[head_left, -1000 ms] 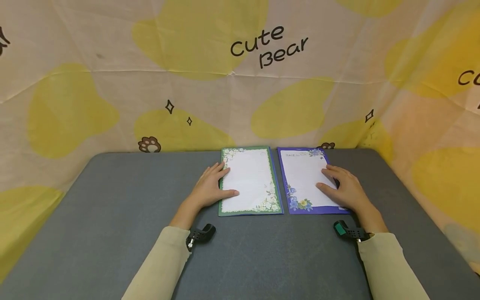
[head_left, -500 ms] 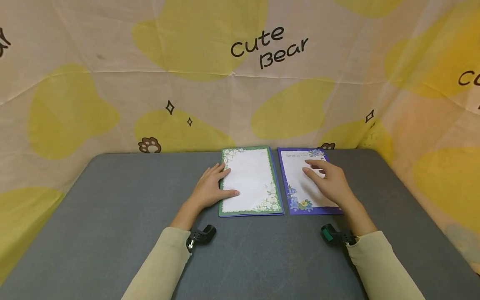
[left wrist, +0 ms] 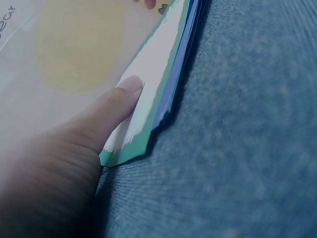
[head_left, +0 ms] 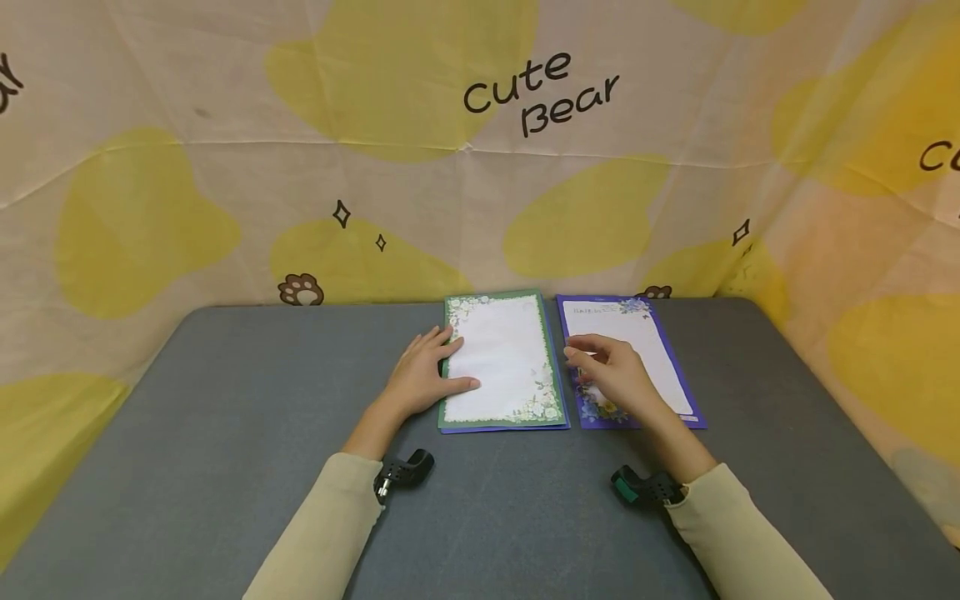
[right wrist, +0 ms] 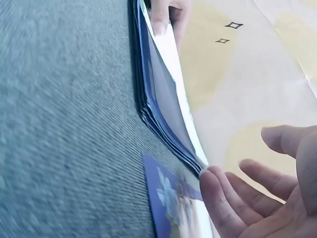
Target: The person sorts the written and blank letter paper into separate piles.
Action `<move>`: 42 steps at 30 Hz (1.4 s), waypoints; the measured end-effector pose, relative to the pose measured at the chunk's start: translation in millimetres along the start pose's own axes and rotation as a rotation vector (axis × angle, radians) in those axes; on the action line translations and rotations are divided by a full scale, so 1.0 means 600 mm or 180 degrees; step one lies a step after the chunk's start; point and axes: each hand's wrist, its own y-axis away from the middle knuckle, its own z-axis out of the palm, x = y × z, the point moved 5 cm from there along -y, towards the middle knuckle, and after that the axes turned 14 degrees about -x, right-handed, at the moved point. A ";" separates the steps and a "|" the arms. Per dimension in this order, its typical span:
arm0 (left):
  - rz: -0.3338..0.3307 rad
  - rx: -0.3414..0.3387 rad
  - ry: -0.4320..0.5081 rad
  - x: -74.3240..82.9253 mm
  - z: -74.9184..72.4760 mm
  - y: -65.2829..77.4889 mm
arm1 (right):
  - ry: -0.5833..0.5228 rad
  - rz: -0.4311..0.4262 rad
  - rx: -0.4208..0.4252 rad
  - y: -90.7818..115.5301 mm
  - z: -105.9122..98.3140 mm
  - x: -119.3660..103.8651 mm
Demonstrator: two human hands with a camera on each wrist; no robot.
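Note:
On the left lies a stack of decorative paper, its top sheet (head_left: 498, 362) white with a green floral border; blue sheets (right wrist: 163, 111) show beneath it. My left hand (head_left: 420, 372) rests on the stack's left side, thumb across the white face. Slightly bent, the fingers of my right hand (head_left: 611, 367) hover over the left part of a purple-bordered sheet (head_left: 652, 342), covering some of its flowers. In the right wrist view, a fingertip (right wrist: 210, 183) appears right at the stack's edge, where the top sheet bows up from the ones below; the other fingers are spread.
A grey table (head_left: 300, 500) carries both papers near its back edge. Behind it hangs a cream and yellow printed cloth (head_left: 375, 125). Each wrist wears a black camera band (head_left: 645, 486).
My right hand has moved left from the purple-bordered sheet's right side to its left side, near the stack, uncovering the sheet's right edge. My left hand has stayed in place.

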 end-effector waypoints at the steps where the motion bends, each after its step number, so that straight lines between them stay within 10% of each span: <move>1: 0.0007 0.0003 0.0001 0.001 0.000 0.001 | -0.0055 0.0009 0.0012 -0.001 0.002 0.001; 20: 0.0065 0.0174 0.0295 0.000 0.005 -0.005 | -0.0031 0.0088 0.0101 -0.014 0.023 0.004; 31: 0.0303 0.0748 0.1006 -0.008 -0.012 0.005 | -0.0742 0.0142 0.0323 -0.053 0.054 -0.010; 42: 0.0063 0.1355 0.1749 -0.022 -0.017 0.009 | -0.1093 -0.0004 0.0470 -0.054 0.069 0.016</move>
